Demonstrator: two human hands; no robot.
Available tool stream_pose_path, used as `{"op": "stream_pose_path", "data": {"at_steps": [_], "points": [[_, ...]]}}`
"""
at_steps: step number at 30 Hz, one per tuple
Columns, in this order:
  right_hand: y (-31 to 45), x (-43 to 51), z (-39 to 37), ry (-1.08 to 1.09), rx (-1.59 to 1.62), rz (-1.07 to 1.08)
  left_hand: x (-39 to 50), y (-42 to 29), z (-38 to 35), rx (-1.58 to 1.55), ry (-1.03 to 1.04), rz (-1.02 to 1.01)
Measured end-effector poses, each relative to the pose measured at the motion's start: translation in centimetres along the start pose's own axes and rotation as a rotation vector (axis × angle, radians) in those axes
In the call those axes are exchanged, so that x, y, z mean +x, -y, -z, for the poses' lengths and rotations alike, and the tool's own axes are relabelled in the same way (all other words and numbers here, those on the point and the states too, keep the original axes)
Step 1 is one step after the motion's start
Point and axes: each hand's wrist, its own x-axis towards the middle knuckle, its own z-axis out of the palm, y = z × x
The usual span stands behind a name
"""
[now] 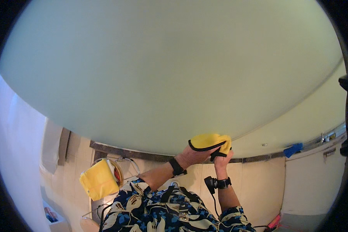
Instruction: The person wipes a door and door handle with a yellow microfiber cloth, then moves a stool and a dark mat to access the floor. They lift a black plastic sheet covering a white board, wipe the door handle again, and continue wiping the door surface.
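A yellow cloth with black edging (pixel 210 142) lies against the lower part of a large pale green, smooth panel (pixel 162 72). My left hand (pixel 192 155) reaches in from the left, its fingers hidden by the cloth, which it presses to the panel. Just right of it, my right hand (pixel 224 160) grips the cloth's lower right corner with closed fingers. Both wrists wear black straps; a small black device on a cable is attached at the right one.
Left of me, a folded yellow cloth (pixel 100 179) rests on a round stool (pixel 119 172) with metal legs. A blue cloth (pixel 293 150) hangs at the right by a ledge. Beige floor tiles (pixel 258 182) lie below, and a white bin (pixel 59 224) stands at lower left.
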Motion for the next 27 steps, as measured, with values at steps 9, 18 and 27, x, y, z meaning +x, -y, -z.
{"op": "stream_pose_path", "data": {"at_steps": [9,18,27], "points": [[-0.9,-2.1,-4.3,0.554,0.051,-0.23,-12.1,1.8,0.5,0.212,0.142,0.56],[1.0,-5.1,-14.9,0.809,0.072,-0.075,-18.9,7.4,4.2,0.19,-0.452,0.955],[6.2,-9.6,-27.6,0.957,0.106,0.001,-28.4,18.8,8.1,0.137,-0.858,1.119]]}}
